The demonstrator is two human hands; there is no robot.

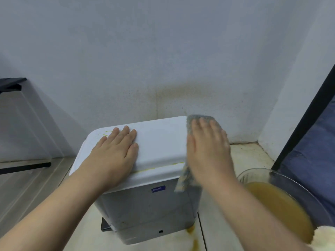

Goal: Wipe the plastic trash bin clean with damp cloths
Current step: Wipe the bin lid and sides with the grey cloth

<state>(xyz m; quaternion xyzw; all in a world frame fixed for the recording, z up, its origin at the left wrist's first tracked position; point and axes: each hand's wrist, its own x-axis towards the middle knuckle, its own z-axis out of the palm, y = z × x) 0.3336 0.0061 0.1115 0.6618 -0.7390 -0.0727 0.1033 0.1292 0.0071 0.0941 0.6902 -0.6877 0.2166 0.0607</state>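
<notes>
Head view, looking down at a corner. White trash bin (145,211) stands on the tiled floor (244,156) at centre frame, close to the wall (163,51); lid (159,142) closed.

- Left hand (116,149): flat, fingers straight and together, palm pressing the lid's 9 o'clock half.
- Right hand (208,149): flat too, fingers extended, pressing a grey cloth (197,118) on the lid's 3 o'clock edge. Cloth shows past the fingertips at 12 and hangs over the front rim at 6. Hand slightly blurred.
- Yellow smears (145,171) along the lid's front edge, more at its 10 o'clock corner.
- Blue label (158,189) on the bin front; dark pedal (106,225) at its 7 o'clock.
- Glass bowl (253,173) of brownish water (277,205) at the bin's 4 o'clock; pale fluffy cloth (324,238) at its near rim.
- Brown stain (174,91) on the wall at 12; brown puddle (194,238) on the floor at 5.
</notes>
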